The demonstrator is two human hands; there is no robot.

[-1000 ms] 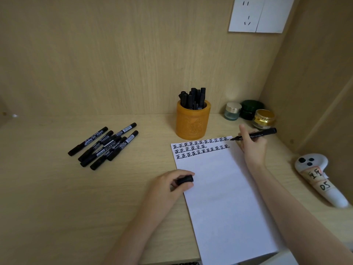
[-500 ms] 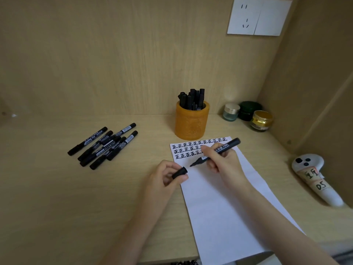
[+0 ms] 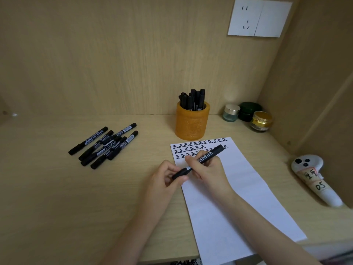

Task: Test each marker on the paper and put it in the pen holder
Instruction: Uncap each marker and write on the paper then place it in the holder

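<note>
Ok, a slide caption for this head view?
Left hand and right hand hold one black marker above the paper, pen holder behind.

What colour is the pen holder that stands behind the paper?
Orange-yellow, with a carved pattern on its side: the pen holder, clearest in the head view.

Six loose markers [image 3: 103,145] (a seventh [image 3: 207,155] held), three jars [image 3: 248,109], one holder [image 3: 192,127].

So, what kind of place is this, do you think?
Probably a study nook in a wooden alcove. The desk has wood panels behind and on the right, a socket is on the back wall, and a pen holder stands by written paper.
</note>
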